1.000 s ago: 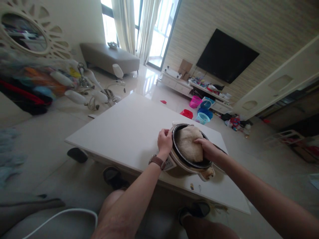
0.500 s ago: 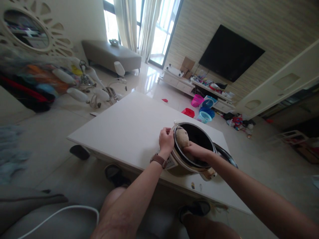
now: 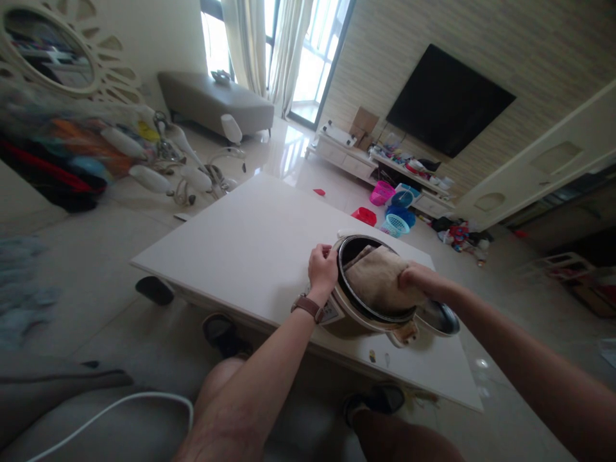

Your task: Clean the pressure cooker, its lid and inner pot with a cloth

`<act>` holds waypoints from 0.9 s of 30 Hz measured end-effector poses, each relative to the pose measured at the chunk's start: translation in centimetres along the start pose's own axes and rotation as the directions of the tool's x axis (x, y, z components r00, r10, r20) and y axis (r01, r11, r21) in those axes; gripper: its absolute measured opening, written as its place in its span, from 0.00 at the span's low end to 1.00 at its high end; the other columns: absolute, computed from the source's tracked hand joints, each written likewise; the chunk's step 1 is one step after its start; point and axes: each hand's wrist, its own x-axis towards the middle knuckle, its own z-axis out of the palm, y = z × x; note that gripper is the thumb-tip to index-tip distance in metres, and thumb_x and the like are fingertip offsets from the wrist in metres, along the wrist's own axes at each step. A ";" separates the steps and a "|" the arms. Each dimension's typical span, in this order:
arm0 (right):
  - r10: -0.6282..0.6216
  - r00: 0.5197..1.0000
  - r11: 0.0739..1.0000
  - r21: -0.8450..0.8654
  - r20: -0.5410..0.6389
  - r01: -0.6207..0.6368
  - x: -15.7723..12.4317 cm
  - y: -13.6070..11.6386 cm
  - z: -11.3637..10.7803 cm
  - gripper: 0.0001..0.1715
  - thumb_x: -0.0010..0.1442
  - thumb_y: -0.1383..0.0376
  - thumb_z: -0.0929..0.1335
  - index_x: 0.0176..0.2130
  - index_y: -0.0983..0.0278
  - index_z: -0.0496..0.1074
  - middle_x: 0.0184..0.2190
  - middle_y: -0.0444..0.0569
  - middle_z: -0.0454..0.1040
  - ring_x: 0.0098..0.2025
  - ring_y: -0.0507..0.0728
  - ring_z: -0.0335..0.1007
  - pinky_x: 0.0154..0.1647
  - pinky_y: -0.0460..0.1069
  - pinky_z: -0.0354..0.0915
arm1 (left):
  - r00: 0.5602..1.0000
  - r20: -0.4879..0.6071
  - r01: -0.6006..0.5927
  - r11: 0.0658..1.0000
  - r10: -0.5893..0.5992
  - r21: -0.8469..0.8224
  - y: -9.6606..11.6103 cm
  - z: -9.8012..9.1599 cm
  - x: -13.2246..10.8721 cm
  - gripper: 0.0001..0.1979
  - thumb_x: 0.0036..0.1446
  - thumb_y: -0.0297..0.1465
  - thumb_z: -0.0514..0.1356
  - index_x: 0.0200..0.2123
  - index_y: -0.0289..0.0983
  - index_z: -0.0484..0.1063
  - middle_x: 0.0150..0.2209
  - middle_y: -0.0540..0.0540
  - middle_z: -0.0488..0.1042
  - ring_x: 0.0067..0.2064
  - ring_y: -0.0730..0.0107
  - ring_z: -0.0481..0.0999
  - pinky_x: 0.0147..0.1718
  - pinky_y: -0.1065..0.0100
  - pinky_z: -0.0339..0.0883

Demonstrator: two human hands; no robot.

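An electric cooker (image 3: 349, 324) with a dark inner pot and a control panel on its side stands near the edge of the white table (image 3: 226, 244). My left hand (image 3: 322, 268) is closed on the pot's left rim. Over the right side of the opening, my right hand (image 3: 423, 281) grips a beige cloth (image 3: 378, 277), bunched at the fingers and spreading down into the pot. A dark round lid (image 3: 441, 318) shows at the cooker's right, partly behind my right arm. The pot's bottom is hidden under the cloth.
Two small items, one of them yellowish (image 3: 372, 356), lie on the table in front of the cooker. Beyond the table, a red container (image 3: 364, 216) and a light-blue basket (image 3: 396, 225) stand on the floor. A lamp (image 3: 192, 179) with white shades lies at the left.
My right hand has moved up and to the right out of the pot, drawing the cloth with it so more of it shows. My left hand stays on the rim.
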 end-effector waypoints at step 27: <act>0.002 0.899 0.875 -0.436 0.437 0.210 -1.0 -1.1 2.2 0.05 0.36 0.73 0.66 0.18 0.64 0.70 0.18 0.43 0.70 0.22 0.52 0.65 0.24 0.46 0.61 | 1.000 -0.002 -0.006 1.000 0.006 -0.010 -0.3 0.1 0.1 0.03 0.64 0.33 0.60 0.40 0.41 0.74 0.45 0.42 0.81 0.48 0.58 0.79 0.50 0.60 0.68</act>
